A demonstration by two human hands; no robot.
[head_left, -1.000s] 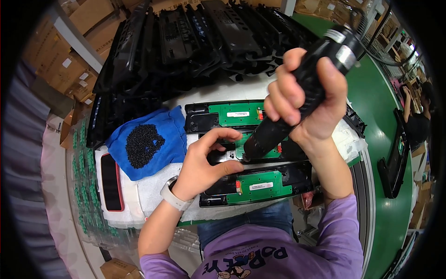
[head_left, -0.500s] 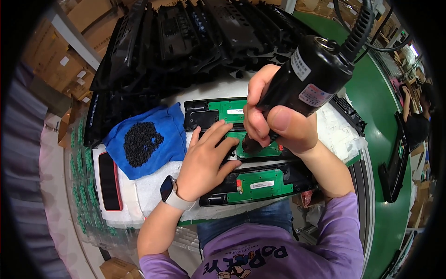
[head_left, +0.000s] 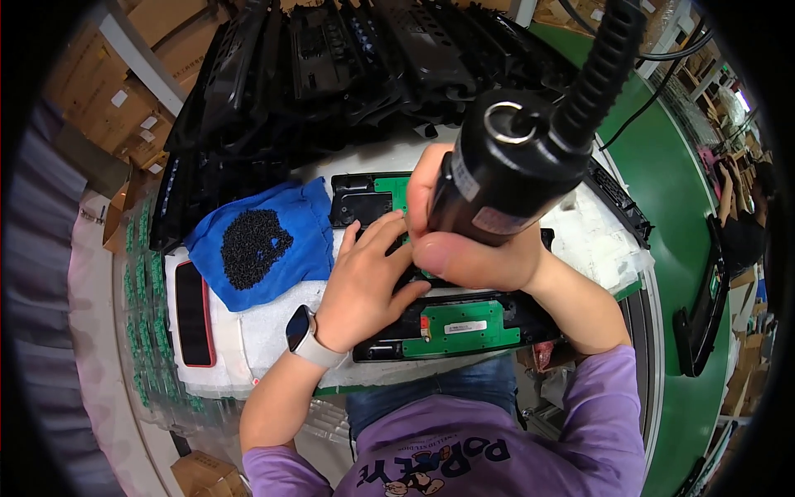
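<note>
My right hand [head_left: 489, 257] is closed around a black corded electric screwdriver [head_left: 505, 166], held nearly upright over the middle of three long black housings with green circuit boards. The tool's tip and most of that middle housing are hidden by my hands. My left hand [head_left: 360, 286] lies flat with fingers spread, its fingertips on the middle housing. Beyond it is the far housing [head_left: 362, 204], partly covered. Nearest me, the front housing [head_left: 385, 352] carries a green board [head_left: 489, 331] with a white label. Left of my left hand, a pile of small black screws [head_left: 252, 248] rests on a blue cloth [head_left: 310, 219].
A phone with a red edge [head_left: 194, 315] lies at the left of the white work surface [head_left: 286, 298]. Black housings [head_left: 331, 74] are stacked at the back. Green boards in clear trays [head_left: 145, 331] stand far left. A person [head_left: 741, 224] is at the right.
My right hand has moved the screwdriver left and stood it more upright, closer to my left fingers. My left hand has stayed nearly in place.
</note>
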